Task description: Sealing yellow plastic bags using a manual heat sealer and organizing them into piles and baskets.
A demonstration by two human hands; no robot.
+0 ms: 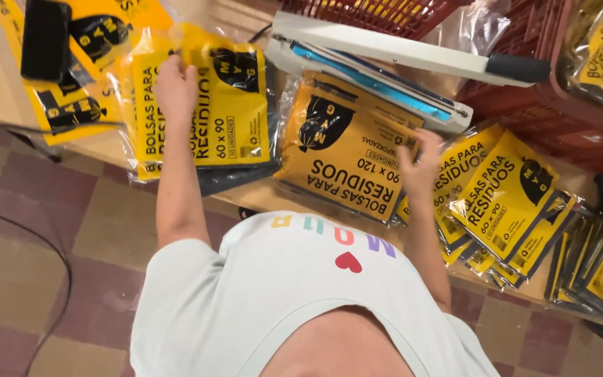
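My left hand [176, 87] grips the top of a clear packet of black bags with a yellow label [207, 105], which lies on a stack at the table's left. My right hand [420, 166] holds the right edge of a larger yellow-labelled packet [343, 157] in the middle. That packet's far end lies under the raised arm of a white heat sealer [385, 49], which has a blue strip and a black handle [518, 68].
A pile of several sealed yellow packets [507, 202] spreads to the right of my right hand. Red plastic crates [560, 115] stand behind the sealer. A black flat object [45, 38] rests on yellow sheets at top left. A cable [57, 258] runs over the tiled floor.
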